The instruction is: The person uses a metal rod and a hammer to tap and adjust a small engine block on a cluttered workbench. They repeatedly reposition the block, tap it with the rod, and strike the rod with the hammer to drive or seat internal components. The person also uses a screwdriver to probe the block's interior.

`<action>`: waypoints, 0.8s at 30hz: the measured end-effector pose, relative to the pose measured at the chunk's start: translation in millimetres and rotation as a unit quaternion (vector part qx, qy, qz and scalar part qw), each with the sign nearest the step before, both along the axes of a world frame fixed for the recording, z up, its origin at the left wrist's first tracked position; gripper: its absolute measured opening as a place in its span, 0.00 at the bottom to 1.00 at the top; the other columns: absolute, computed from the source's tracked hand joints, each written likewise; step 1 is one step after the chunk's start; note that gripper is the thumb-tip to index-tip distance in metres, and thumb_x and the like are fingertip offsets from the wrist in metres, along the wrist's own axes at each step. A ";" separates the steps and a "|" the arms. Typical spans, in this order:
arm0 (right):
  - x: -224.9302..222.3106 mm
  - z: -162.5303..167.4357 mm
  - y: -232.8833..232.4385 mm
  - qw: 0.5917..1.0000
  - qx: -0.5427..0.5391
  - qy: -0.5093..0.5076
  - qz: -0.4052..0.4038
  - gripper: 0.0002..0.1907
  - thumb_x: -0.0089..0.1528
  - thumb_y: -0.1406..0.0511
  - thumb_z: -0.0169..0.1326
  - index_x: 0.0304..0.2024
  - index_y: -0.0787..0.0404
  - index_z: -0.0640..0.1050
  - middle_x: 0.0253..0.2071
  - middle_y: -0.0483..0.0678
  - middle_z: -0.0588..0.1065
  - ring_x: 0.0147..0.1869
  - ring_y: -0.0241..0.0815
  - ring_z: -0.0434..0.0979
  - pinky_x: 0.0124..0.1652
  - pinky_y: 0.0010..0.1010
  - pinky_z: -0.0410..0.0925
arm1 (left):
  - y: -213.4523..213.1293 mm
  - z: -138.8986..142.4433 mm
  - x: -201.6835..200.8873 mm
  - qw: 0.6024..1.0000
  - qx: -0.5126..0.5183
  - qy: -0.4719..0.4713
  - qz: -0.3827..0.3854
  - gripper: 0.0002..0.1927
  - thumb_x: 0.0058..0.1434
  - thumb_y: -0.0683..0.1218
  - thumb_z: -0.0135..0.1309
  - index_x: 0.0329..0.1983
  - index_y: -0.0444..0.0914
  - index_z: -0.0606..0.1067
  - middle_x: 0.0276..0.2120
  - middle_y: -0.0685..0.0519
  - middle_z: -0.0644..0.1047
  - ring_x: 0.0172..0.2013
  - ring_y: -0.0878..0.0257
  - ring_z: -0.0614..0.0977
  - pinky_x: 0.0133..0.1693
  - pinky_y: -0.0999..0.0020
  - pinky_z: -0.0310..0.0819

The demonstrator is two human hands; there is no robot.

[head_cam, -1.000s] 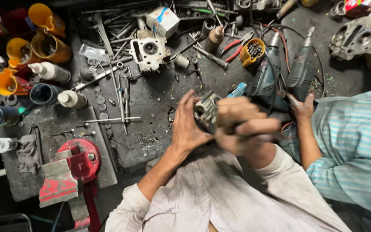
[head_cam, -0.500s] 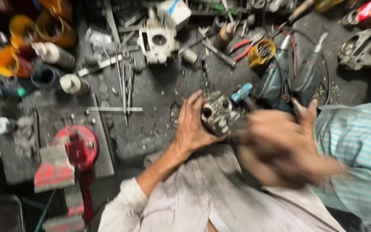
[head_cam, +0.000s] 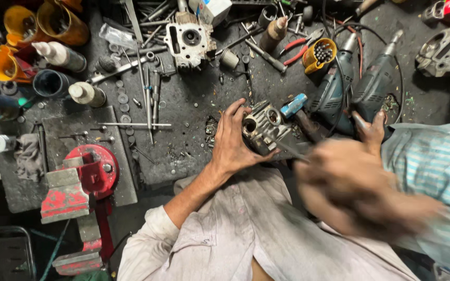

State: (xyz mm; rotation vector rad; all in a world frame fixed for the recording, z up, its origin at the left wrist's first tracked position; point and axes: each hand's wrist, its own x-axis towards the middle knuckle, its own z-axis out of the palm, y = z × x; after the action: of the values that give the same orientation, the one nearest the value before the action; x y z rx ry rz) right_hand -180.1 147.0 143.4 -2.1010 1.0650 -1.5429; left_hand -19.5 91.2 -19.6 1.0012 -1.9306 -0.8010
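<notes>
Having swung lower and nearer than a moment ago, right hand blurring, grip impossible to tell. Left hand clamping the cylinder head near the workbench front edge; better bracing it firmly. Lying at the back edge: white box, yellow tubs.

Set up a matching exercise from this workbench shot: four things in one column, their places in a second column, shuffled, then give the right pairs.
Things:
1. metal engine part
2. red bench vise
3. yellow cup of bits
4. two power drills

Places:
A. low on the bench's left side
B. held in the left hand
C. lying side by side right of the engine part
D. just above the drills

Pairs: 1-B, 2-A, 3-D, 4-C
</notes>
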 end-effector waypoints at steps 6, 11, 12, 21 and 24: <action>12.5 -70.3 -8.9 0.885 -0.189 -0.417 0.089 0.29 0.71 0.43 0.34 0.22 0.50 0.62 0.12 0.36 0.55 0.11 0.31 0.47 0.13 0.31 0.47 | 3.4 -0.5 -1.9 1.000 -0.017 -0.008 -0.011 0.61 0.36 0.62 0.78 0.68 0.36 0.59 0.68 0.42 0.63 0.66 0.41 0.70 0.67 0.41 0.63; 6.1 -79.1 -8.1 0.906 -0.085 -0.405 0.092 0.32 0.69 0.38 0.30 0.23 0.52 0.62 0.12 0.39 0.53 0.10 0.36 0.48 0.13 0.34 0.48 | 3.2 -0.9 -1.9 0.999 -0.022 -0.025 -0.004 0.61 0.36 0.64 0.78 0.67 0.38 0.59 0.68 0.43 0.62 0.67 0.43 0.69 0.70 0.39 0.58; 5.0 -72.7 -10.1 0.915 -0.054 -0.390 0.092 0.32 0.68 0.38 0.31 0.23 0.52 0.61 0.12 0.40 0.52 0.10 0.37 0.48 0.14 0.34 0.48 | 2.6 -0.8 -2.2 1.000 -0.013 -0.023 -0.013 0.61 0.37 0.65 0.77 0.68 0.37 0.59 0.68 0.43 0.62 0.67 0.43 0.69 0.70 0.41 0.60; 4.6 -49.5 -25.5 0.908 -0.076 -0.399 0.104 0.34 0.67 0.37 0.29 0.22 0.55 0.61 0.12 0.40 0.51 0.11 0.36 0.47 0.14 0.34 0.49 | 3.7 5.2 -6.7 0.998 -0.028 -0.042 -0.029 0.62 0.35 0.66 0.77 0.67 0.37 0.58 0.67 0.42 0.63 0.64 0.41 0.70 0.65 0.39 0.62; 0.1 -48.5 -23.0 0.897 -0.121 -0.410 0.115 0.35 0.67 0.37 0.29 0.21 0.55 0.60 0.11 0.39 0.51 0.09 0.36 0.48 0.14 0.34 0.50 | 0.8 4.6 -5.2 0.999 -0.020 -0.019 -0.027 0.62 0.39 0.66 0.77 0.69 0.37 0.58 0.67 0.42 0.63 0.63 0.43 0.72 0.63 0.45 0.67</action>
State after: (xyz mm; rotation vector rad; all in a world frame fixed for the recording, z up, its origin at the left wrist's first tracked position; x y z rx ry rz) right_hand -180.0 124.0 95.0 -1.3487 0.3176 -2.1889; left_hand -24.7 91.9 -15.0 0.9497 -2.0069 -0.7754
